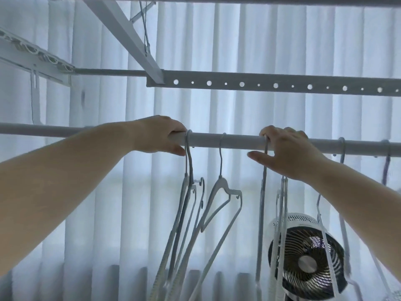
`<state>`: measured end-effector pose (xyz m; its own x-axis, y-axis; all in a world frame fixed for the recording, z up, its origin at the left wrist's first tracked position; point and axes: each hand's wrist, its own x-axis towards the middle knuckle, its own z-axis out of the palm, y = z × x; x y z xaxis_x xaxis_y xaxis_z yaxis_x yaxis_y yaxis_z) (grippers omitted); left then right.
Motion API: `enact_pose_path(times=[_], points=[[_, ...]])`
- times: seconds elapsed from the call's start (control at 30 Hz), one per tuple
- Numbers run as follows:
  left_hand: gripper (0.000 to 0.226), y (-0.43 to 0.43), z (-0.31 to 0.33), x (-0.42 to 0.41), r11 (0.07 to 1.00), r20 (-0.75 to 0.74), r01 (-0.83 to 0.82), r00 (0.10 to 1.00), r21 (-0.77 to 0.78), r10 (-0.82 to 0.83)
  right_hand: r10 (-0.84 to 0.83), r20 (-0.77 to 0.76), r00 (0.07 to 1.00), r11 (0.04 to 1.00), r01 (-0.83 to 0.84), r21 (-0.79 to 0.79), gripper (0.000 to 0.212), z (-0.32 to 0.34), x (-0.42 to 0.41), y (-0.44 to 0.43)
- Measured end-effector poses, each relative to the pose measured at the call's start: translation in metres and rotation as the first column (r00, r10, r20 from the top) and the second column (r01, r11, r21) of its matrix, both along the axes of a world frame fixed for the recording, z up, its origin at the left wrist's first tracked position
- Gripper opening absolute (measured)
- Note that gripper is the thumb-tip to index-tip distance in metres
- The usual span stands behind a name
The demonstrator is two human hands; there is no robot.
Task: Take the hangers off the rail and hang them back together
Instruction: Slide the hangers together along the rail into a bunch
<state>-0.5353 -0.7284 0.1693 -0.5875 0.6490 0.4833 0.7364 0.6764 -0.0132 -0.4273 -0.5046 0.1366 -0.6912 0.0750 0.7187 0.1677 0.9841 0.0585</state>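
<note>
A grey rail runs across the view at hand height. My left hand wraps around the rail, touching a bunch of pale hangers whose hooks sit at its fingertips. One hanger hangs alone in the middle. My right hand lies over the rail with fingers curled on the hook of a thin hanger; its thumb sticks out below. More pale hangers hang under that wrist. Two further hooks sit on the rail at the right.
A perforated bar and a slanted white strut of the drying rack cross overhead. White curtains fill the background. A round fan stands low behind the right-hand hangers.
</note>
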Motion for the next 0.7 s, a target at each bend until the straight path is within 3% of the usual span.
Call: enact_pose_path(times=[0.3, 0.47, 0.53, 0.6, 0.67, 0.7], points=[[0.033, 0.048, -0.011, 0.015, 0.985, -0.038, 0.128, 0.992, 0.117, -0.124, -0.009, 0.032, 0.999, 1.000, 0.009, -0.011, 0.045, 0.001, 0.007, 0.003], [0.045, 0.064, -0.030, 0.019, 0.970, -0.271, 0.142, 0.959, 0.199, -0.084, -0.015, 0.041, 0.999, 1.000, 0.016, -0.017, 0.045, 0.001, 0.010, 0.006], [0.045, 0.064, -0.049, 0.020, 0.895, -0.387, 0.260, 0.916, 0.363, -0.110, -0.016, 0.053, 0.998, 1.000, 0.017, -0.021, 0.045, 0.002, 0.011, 0.007], [0.036, 0.062, -0.072, 0.022, 0.733, -0.461, 0.368, 0.884, 0.573, -0.083, -0.016, 0.074, 0.997, 0.999, 0.018, -0.027, 0.046, 0.003, 0.013, 0.008], [0.024, 0.063, -0.092, 0.032, 0.541, -0.308, 0.316, 0.945, 0.779, -0.108, -0.014, 0.092, 0.996, 0.999, 0.018, -0.043, 0.047, 0.004, 0.014, 0.008], [0.020, 0.066, -0.101, 0.034, 0.499, -0.194, 0.243, 0.970, 0.832, -0.149, -0.013, 0.098, 0.995, 0.998, 0.019, -0.054, 0.047, 0.004, 0.014, 0.007]])
